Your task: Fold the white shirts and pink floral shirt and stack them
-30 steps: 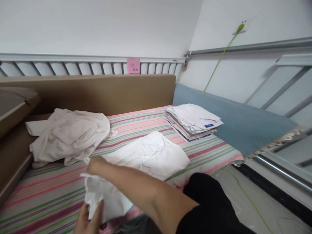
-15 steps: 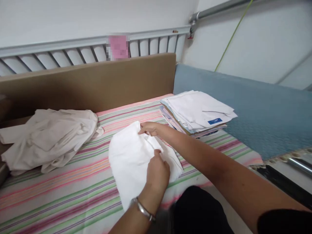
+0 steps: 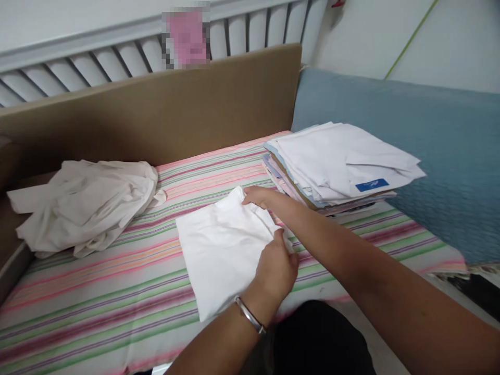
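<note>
A white garment (image 3: 222, 245), folded into a rough square, lies flat on the striped bed sheet (image 3: 128, 307) in front of me. My right hand (image 3: 258, 197) pinches its far right corner between thumb and fingers. Closer to me, my left hand (image 3: 276, 264), with a silver bangle at the wrist, grips the garment's right edge; the fingers below the cloth are hidden. Just beyond my right forearm sits a stack of folded clothes (image 3: 339, 161), its top piece white with a blue label.
At the left lies a crumpled off-white garment (image 3: 89, 203). A brown padded board (image 3: 187, 114) borders the bed at the back, with a white radiator (image 3: 250, 36) behind it. A blue padded panel (image 3: 437, 120) runs along the right side.
The garment was loose and spread out; it has become a compact, flat, folded shape. Both hands have moved to its right edge, and the view has shifted closer.
</note>
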The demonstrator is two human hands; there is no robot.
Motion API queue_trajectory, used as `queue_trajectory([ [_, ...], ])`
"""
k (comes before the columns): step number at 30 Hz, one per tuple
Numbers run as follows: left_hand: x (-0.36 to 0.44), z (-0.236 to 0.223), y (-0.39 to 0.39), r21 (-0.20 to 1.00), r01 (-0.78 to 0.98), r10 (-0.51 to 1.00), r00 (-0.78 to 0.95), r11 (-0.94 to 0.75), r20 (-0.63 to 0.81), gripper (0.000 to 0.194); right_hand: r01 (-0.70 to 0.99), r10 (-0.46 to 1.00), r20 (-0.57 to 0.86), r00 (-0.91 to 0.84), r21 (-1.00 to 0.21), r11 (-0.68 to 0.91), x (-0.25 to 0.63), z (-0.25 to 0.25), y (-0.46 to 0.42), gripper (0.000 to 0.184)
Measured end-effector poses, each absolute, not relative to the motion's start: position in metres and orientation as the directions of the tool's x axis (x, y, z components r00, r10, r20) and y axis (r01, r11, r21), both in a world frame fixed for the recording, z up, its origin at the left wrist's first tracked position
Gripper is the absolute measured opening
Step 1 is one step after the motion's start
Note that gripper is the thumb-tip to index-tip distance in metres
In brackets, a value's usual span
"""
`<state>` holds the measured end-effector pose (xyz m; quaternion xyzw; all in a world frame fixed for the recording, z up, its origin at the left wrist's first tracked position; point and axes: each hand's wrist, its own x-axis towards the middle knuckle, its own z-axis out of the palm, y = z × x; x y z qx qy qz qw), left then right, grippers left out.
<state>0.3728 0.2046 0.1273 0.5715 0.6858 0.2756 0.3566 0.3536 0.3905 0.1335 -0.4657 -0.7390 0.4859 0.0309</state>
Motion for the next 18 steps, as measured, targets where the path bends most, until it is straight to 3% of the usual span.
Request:
queue_trajectory([
  [2, 0.356, 0.126, 0.186, 0.83, 0.556, 0.998, -0.012, 0.057, -0.061, 0.055, 0.687, 0.797, -0.324, -0.509, -0.711, 0.15, 0.357, 0.135, 0.38, 0.054],
  [4, 0.326, 0.125, 0.154, 0.826, 0.558, 0.995, -0.004, -0.079, 0.098, 0.044, 0.681, 0.852, -0.172, -0.495, -0.685, 0.258, 0.365, 0.136, 0.359, 0.057],
  [5, 0.306, 0.123, 0.135, 0.811, 0.576, 0.987, -0.042, -0.105, 0.158, 0.038, 0.662, 0.852, -0.066, -0.519, -0.662, 0.352, 0.37, 0.136, 0.344, 0.055],
  [7, 0.265, 0.112, 0.096, 0.821, 0.57, 0.913, -0.35, 0.031, 0.209, 0.035, 0.589, 0.774, 0.151, -0.615, -0.565, 0.578, 0.383, 0.131, 0.307, 0.047],
  [8, 0.246, 0.104, 0.078, 0.854, 0.485, 0.818, -0.558, 0.187, 0.137, 0.039, 0.55, 0.715, 0.219, -0.663, -0.506, 0.665, 0.389, 0.125, 0.287, 0.045],
  [10, 0.219, 0.086, 0.054, 0.914, 0.151, 0.632, -0.763, 0.376, -0.134, 0.051, 0.504, 0.639, 0.258, -0.725, -0.434, 0.747, 0.402, 0.111, 0.251, 0.043],
  [13, 0.212, 0.073, 0.044, 0.893, -0.231, 0.614, -0.658, 0.385, -0.436, 0.059, 0.551, 0.675, 0.242, -0.697, -0.421, 0.721, 0.424, 0.092, 0.217, 0.037],
  [18, 0.246, 0.088, 0.068, 0.813, -0.396, 0.639, -0.503, 0.427, -0.581, 0.043, 0.646, 0.843, 0.339, -0.417, -0.542, 0.538, 0.462, 0.082, 0.205, 0.029],
])
